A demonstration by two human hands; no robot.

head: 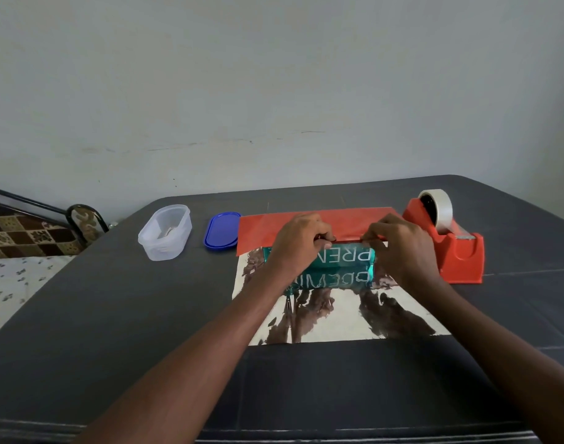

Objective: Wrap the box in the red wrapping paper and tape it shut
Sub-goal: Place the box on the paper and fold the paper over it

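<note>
The box [338,257] is teal and lies on the shiny inside of the red wrapping paper [332,315], just beside the red tape holder [447,245], with its long side running across from left to right. The 2 hands are apart, both on top of the box: the left hand [301,240] is on the end far from the tape holder, and the right hand [399,248] is on the end near it. Each hand pinches the paper's folded edge, and I think they will pull it toward the person over the box.
</note>
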